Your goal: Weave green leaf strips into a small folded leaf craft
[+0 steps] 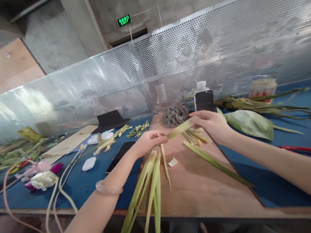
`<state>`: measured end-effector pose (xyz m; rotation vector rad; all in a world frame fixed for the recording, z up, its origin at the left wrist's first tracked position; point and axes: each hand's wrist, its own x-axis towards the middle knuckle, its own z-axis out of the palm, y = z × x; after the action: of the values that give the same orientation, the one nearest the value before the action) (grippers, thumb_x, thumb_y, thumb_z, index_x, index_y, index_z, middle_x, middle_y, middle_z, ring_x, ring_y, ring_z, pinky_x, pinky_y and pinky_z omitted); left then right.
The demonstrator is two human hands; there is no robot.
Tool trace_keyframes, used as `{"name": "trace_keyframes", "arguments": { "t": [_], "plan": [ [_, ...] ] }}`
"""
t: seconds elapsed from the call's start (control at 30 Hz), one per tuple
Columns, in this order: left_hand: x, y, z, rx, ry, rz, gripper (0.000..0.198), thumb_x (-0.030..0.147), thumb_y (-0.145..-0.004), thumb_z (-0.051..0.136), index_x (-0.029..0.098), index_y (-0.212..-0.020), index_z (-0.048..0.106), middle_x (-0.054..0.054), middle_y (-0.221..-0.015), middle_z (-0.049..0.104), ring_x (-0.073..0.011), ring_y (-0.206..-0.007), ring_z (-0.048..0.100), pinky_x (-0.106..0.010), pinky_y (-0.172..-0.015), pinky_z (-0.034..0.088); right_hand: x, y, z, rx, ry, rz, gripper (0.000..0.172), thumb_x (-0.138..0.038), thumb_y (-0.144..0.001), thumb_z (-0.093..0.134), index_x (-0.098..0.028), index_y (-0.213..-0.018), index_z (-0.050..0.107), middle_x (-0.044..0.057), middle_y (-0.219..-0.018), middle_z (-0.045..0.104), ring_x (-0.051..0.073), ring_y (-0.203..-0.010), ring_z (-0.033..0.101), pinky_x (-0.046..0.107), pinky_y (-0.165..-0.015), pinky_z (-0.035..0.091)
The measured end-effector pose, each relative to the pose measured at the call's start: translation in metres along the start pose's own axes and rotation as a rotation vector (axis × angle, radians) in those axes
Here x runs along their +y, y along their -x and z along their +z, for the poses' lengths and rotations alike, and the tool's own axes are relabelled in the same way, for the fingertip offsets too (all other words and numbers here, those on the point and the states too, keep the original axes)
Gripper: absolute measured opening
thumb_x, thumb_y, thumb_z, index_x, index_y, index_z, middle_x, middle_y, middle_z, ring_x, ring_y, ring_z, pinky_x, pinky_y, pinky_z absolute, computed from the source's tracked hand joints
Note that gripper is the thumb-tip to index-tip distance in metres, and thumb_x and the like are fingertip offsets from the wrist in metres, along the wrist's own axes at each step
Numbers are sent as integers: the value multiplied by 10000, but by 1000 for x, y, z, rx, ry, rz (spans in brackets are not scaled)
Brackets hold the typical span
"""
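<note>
my left hand [152, 140] and right hand [207, 123] pinch a pale leaf strip [179, 129] stretched between them above the wooden board [203, 194], work seemingly midway (only my guess), with the leaf bundle [150, 182] and long leaf [216, 165] apparently unused.

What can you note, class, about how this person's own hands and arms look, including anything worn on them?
The left hand and right hand are both ungloved. A smooth, rounded, pale translucent bangle circles the left wrist; no bracelet or watch shows on the right. The left forearm and right forearm are largely uncovered.
</note>
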<state>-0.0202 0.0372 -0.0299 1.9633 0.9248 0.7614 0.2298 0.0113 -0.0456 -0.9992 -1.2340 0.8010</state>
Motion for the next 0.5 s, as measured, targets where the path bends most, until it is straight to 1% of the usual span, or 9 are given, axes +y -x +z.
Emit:
{"name": "trace_keyframes", "arguments": {
  "t": [0.07, 0.13, 0.23, 0.37, 0.43, 0.5],
  "plan": [
    [-4, -2, -1, 11, 27, -60, 340, 466, -710, 658, 140, -648, 583, -81, -881, 675, -153, -759, 621, -293, -686, 471, 2, -2, -1, -14, -26, 5, 255, -285, -674, 695, -155, -893, 674, 41, -740, 694, 142, -603, 628, 296, -640, 542],
    [-8, -3, -2, -1, 102, -138, 340, 463, -703, 670, 128, -698, 612, -73, -811, 670, -128, -672, 601, -269, -621, 465, 5, -4, -2, -20, -57, 34, 236, -273, -667, 700, -155, -870, 672, 46, -737, 692, 144, -586, 625, 294, -606, 543],
    [-11, -4, -3, -26, 224, -192, 318, 422, -683, 708, 126, -742, 608, -73, -803, 673, -109, -637, 592, -252, -597, 464, 5, -6, -3, -4, -122, 107, 203, -231, -658, 701, -154, -842, 662, 48, -693, 681, 156, -565, 630, 297, -561, 541],
    [-12, -4, -4, -26, 298, -188, 281, 360, -680, 726, 127, -710, 572, -84, -840, 678, -114, -704, 608, -254, -644, 459, 0, -5, -3, 44, -201, 206, 138, -156, -664, 668, -144, -798, 640, 46, -615, 658, 156, -530, 627, 288, -534, 538],
    [-12, -5, -4, -14, 335, -148, 265, 321, -677, 731, 126, -665, 552, -67, -814, 666, -118, -752, 609, -255, -681, 452, -3, -5, -4, 72, -218, 228, 123, -134, -665, 661, -147, -784, 632, 42, -601, 653, 146, -514, 620, 277, -530, 538],
    [-11, -5, -5, 4, 371, -103, 249, 283, -673, 733, 126, -632, 545, -38, -785, 642, -105, -759, 595, -251, -704, 442, -5, -6, -5, 79, -229, 233, 119, -122, -667, 658, -156, -778, 631, 36, -595, 649, 140, -508, 615, 274, -535, 540]
  ]
}}
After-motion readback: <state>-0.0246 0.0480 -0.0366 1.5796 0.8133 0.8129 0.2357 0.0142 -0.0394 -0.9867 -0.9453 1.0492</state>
